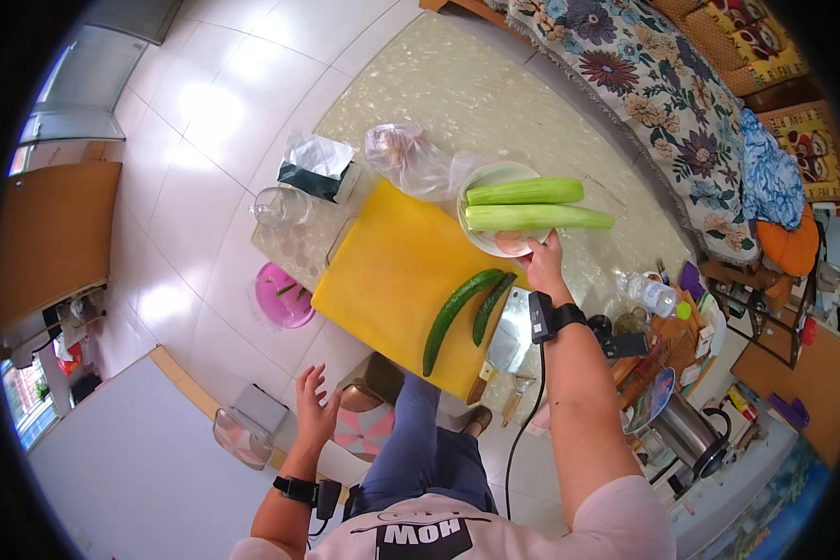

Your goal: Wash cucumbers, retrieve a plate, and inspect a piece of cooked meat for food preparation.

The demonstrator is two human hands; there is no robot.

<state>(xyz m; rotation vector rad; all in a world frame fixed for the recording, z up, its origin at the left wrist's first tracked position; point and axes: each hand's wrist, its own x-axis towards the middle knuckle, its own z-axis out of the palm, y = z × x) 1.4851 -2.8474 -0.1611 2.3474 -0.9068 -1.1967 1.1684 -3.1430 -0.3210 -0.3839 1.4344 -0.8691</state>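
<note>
My right hand [544,264] grips the near rim of a white plate [486,245]. Two peeled, pale green lengths of vegetable [525,191] lie side by side on the plate, their right ends reaching past its rim. Below and left of it, a large curved cucumber [455,315] and a smaller one [491,308] rest on a yellow cutting board [385,259]. A cleaver [514,329] with a broad metal blade lies by the board's right edge, partly hidden by my wrist and its strap. My left hand [315,406] is raised left of my legs, empty, fingers spread.
Behind the board are a clear plastic bag [409,157], a tissue pack [316,171] and a glass jar [280,208]. A pink basin [283,297] with green scraps stands lower left. At right are a plastic bottle [647,294], a peeler [516,399] and a metal kettle [686,427].
</note>
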